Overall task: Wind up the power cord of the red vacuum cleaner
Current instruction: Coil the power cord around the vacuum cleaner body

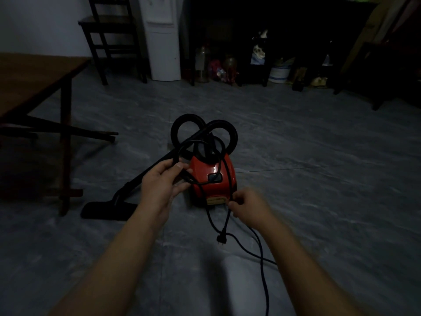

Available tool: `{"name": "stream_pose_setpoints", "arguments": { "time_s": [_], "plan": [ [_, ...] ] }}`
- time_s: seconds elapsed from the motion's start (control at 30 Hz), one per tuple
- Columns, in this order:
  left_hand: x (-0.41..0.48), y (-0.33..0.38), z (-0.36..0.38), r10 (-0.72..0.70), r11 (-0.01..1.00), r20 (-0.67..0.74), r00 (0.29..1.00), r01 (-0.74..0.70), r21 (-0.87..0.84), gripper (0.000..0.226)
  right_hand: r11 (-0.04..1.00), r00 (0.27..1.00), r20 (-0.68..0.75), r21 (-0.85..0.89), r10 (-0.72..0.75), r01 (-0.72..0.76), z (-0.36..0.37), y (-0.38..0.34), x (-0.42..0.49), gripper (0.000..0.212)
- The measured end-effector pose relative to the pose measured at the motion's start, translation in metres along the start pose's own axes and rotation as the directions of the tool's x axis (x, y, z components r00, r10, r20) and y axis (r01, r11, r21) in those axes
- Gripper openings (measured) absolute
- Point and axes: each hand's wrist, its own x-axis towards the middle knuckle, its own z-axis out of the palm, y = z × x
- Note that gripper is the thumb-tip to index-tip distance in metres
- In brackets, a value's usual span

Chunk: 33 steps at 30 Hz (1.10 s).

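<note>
Gripping looped power cord [222,176], left hand [163,182] raised beside red vacuum cleaner [213,179]; right hand [247,207] pinching cord lower.

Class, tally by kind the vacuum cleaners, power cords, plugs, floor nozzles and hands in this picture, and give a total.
red vacuum cleaner: 1
power cord: 1
plug: 1
floor nozzle: 1
hands: 2, the left hand and the right hand
Total: 6

Grey floor [319,156] under red vacuum cleaner [214,191]

Both hands [159,182] [247,207] hold black cord [222,176] over red vacuum cleaner [213,179].
</note>
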Motion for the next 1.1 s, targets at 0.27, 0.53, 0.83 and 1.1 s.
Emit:
{"name": "stream_pose_setpoints", "arguments": {
  "time_s": [0.27,0.53,0.83,1.1],
  "plan": [
    [0.002,-0.016,0.005,-0.036,0.996,0.001,0.999,0.036,0.076,0.012,0.77,0.998,0.059,0.635,0.024,-0.056,-0.014,-0.023,-0.008,0.017],
    [0.003,-0.033,0.009,-0.11,0.992,0.028,0.993,0.108,0.068,0.013,0.659,1.0,0.029,0.752,0.011,-0.029,-0.014,-0.028,-0.008,0.017],
    [0.007,-0.027,0.007,-0.133,0.984,0.011,0.991,0.131,0.121,0.025,0.693,1.0,-0.018,0.72,-0.011,0.021,-0.014,-0.029,-0.005,0.015],
    [0.008,-0.023,-0.001,-0.025,0.958,0.0,1.0,0.024,0.284,0.023,0.858,0.998,-0.035,0.51,-0.054,0.064,-0.016,-0.022,-0.003,0.011]
  ]
}}
